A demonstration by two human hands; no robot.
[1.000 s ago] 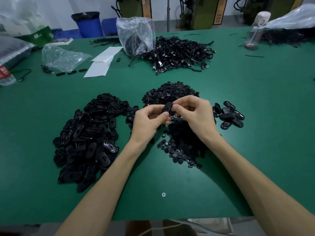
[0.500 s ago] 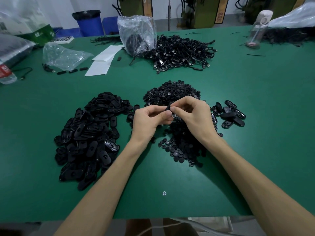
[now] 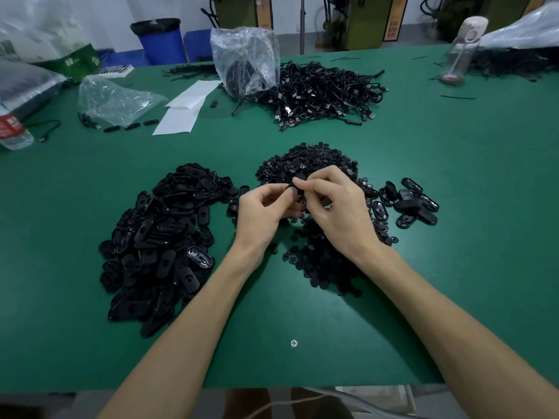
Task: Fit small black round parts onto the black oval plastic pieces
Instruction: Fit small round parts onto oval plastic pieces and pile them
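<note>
Over the heap of round parts [image 3: 305, 160], table centre: oval piece [image 3: 298, 180] pinched by left hand [image 3: 263, 213] and right hand [image 3: 335, 210], both clamped on it. Exposed a second ago, now mostly buried, so the part is likely being pressed home. Unfitted ovals [image 3: 160, 237] at 9 o'clock, finished pieces [image 3: 408, 204] at 3.

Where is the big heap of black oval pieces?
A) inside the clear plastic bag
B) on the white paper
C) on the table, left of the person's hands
C: the heap of oval pieces lies on the green table, left of the left hand, which pinches a black piece together with the right hand.
</note>
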